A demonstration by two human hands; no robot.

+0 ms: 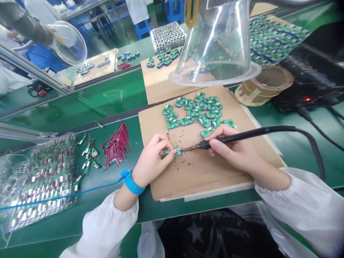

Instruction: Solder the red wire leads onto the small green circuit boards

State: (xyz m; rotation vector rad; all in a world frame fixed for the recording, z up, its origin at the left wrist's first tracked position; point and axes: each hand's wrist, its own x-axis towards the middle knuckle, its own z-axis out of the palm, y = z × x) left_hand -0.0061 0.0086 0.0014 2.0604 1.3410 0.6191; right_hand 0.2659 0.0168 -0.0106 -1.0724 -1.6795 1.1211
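My right hand [231,147] grips a soldering iron [242,134] like a pen, its tip pointing left. The tip meets the edge of a small green circuit board [177,152] on the cardboard sheet [215,172]. My left hand [156,156], with a blue band on the wrist, is closed at this board, thumb and fingers pinched on it. A red wire end stands up by these fingers and a bit of green shows below them; what else they pinch is hidden. Dark crumbs lie around the board. Several more circuit boards [193,113] are grouped behind my hands.
Left are a pile of red wires [116,147], green-wired metal parts [90,152] and a clear tray [43,179] of similar parts. A clear fume hood [215,46] hangs overhead. A round container [263,86] and a black unit with a red light [317,82] stand right.
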